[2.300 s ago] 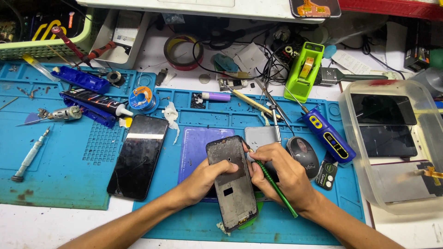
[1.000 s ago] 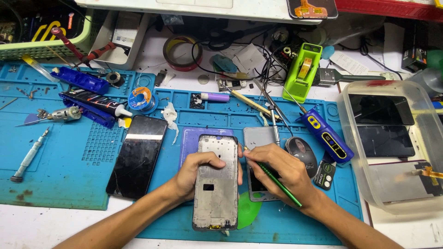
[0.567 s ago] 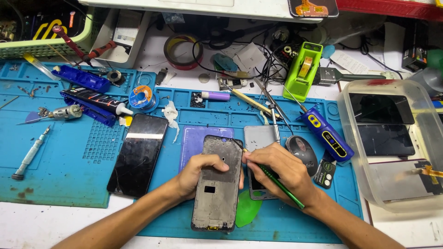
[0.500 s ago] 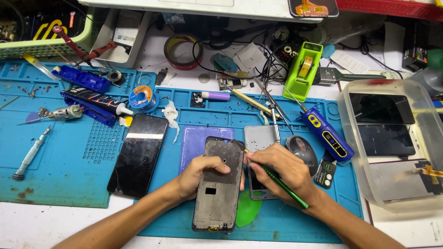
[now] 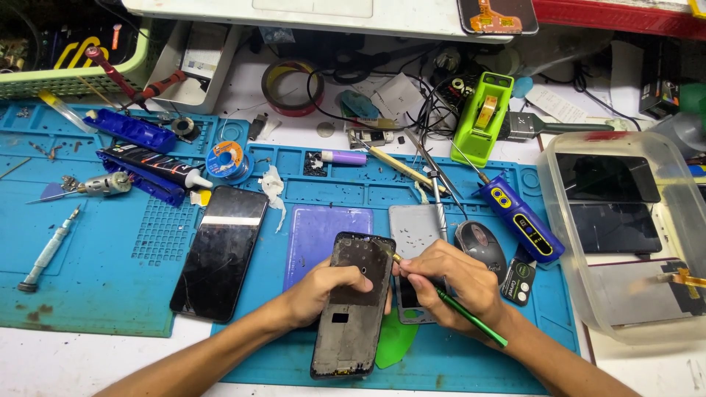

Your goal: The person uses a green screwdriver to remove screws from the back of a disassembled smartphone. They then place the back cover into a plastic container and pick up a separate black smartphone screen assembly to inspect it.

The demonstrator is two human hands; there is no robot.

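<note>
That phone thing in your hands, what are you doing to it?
A person is working on an opened phone frame over a blue mat. The left hand grips the frame's edge and tilts it up. The right hand holds a thin green tool like a pencil, its tip against the frame's upper right corner. A dark phone screen lies to the left, a purple back cover behind, and a green pick under the frame.

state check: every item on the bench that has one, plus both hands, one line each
left hand: gripping the phone frame.
right hand: holding the green tool.
phone frame: opened, inside facing up.
green tool: tip at the frame's top right edge.
black phone: flat, screen dark.
plastic tub: uncovered, dark screens inside.
</note>
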